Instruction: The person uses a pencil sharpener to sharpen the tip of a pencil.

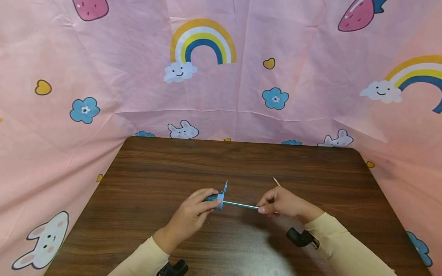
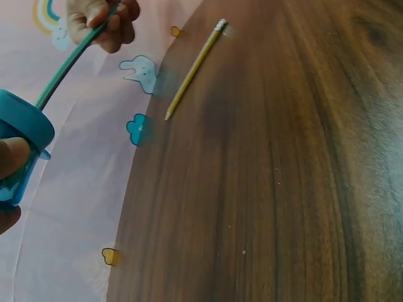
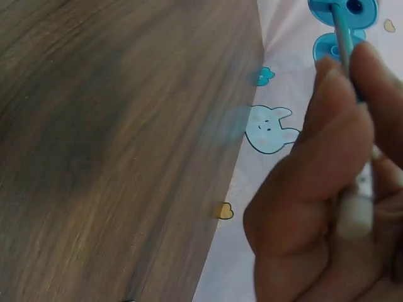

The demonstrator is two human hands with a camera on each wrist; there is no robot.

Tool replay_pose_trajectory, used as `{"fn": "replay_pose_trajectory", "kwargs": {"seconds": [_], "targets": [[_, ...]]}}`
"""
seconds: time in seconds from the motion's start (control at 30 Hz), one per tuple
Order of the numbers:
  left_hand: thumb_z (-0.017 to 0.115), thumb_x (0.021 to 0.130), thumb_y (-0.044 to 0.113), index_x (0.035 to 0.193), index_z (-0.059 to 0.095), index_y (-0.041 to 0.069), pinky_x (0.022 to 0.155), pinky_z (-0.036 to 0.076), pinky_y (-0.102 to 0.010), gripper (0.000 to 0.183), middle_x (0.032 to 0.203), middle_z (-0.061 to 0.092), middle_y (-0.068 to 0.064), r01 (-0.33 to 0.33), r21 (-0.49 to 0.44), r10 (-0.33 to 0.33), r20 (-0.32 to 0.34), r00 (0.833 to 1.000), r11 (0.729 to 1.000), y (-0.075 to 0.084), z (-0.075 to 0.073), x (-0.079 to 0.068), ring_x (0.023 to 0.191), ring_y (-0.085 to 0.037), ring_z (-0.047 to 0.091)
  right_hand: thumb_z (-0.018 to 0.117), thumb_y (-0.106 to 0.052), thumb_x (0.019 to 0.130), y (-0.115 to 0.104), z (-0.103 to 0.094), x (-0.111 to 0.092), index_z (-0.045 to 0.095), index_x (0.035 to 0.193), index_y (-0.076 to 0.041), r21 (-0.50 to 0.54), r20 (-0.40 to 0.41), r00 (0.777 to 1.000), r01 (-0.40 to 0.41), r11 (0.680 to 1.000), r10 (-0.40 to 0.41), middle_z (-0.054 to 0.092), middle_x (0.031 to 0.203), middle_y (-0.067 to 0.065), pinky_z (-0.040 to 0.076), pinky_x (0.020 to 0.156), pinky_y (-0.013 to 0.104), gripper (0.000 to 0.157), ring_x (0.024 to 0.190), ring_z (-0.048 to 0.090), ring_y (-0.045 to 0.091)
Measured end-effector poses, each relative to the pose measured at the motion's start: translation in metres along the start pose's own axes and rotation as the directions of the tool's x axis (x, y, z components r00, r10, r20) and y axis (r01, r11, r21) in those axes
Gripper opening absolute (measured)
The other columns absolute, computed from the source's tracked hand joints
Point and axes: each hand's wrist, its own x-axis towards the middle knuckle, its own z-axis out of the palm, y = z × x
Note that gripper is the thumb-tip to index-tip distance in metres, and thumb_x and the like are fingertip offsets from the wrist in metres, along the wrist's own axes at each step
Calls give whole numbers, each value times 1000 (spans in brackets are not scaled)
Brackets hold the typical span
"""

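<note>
My left hand (image 1: 190, 213) grips a blue pencil sharpener (image 1: 220, 201) with a see-through body, tilted on its side above the table. Its flip lid (image 1: 225, 186) stands open. The right hand (image 1: 288, 202) pinches a shiny teal pencil (image 1: 240, 205) between thumb and fingers. The pencil's front end is in one of the sharpener's two holes, and its tip is hidden there. In the right wrist view the pencil's white eraser (image 3: 354, 217) shows below the fingers. Beyond the right hand, a yellow pencil (image 2: 195, 70) lies on the table, partly covered by that hand in the head view.
The dark wood table (image 1: 165, 165) has rounded far corners. A pink printed cloth (image 1: 138, 50) hangs behind it and along both sides. Small pale specks (image 2: 244, 252) dot the tabletop. A black wrist device (image 1: 299, 237) sits at the right wrist.
</note>
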Motion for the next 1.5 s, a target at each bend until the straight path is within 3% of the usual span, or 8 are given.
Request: {"fn": "replay_pose_trajectory", "kwargs": {"seconds": [0.23,0.5,0.63,0.8,1.0,1.13,1.4,1.5], "targets": [[66,76,-6,103,68,4,87,46,-27,29,112,56,-12,-57,6,57,-11,998,998,-4,2,0,105,-25,53,64,-13,82,2,-5,6,69,89,1,-25,25,1000,-11,1000,12,56,61,1,38,46,23,17,52,45,9],[71,70,-7,107,67,9,75,51,-23,41,118,56,0,291,-46,-292,-1,957,955,-7,1,-3,107,-17,54,63,-46,79,-7,14,1,53,126,-22,-530,-272,938,39,847,-213,54,120,1,48,81,38,54,105,53,18],[71,71,-6,109,66,10,66,51,-19,41,119,55,1,366,-80,-367,1,930,927,-9,-1,-2,103,-15,55,69,-43,74,-3,23,2,47,132,-20,-789,-330,793,66,611,-511,49,123,5,46,83,42,66,109,49,22],[71,72,-4,111,65,11,67,51,-21,42,120,55,3,423,-115,-423,19,906,899,-7,-3,1,103,-14,55,63,-27,83,9,28,10,63,112,-11,-930,-233,511,132,343,-827,58,102,8,47,79,40,33,90,56,24],[70,74,-3,112,65,12,68,51,-21,41,119,55,5,491,-179,-489,57,871,853,-3,-4,4,102,-13,55,44,-15,95,17,31,16,70,89,-7,-968,-174,318,118,220,-932,57,78,4,47,60,33,27,65,53,18],[70,73,-3,112,65,12,65,50,-20,42,120,55,3,467,-148,-462,68,884,872,-3,-4,4,100,-13,56,61,-12,85,17,32,13,72,84,-9,-936,-226,410,161,314,-884,54,71,0,49,57,31,12,61,50,12],[72,68,-6,107,67,9,82,49,-26,41,116,56,-2,183,-27,-182,53,982,983,-5,2,-3,109,-19,52,69,-13,77,7,16,1,70,78,-8,-405,-212,924,213,889,-318,61,70,-5,44,51,18,5,61,51,2],[71,68,-9,104,68,6,85,47,-27,39,113,57,-8,56,-15,-56,20,998,998,-4,4,-2,107,-22,53,65,-13,81,6,7,0,69,80,-2,-90,-80,995,52,995,-59,59,66,-1,40,47,19,11,55,48,5]]}}
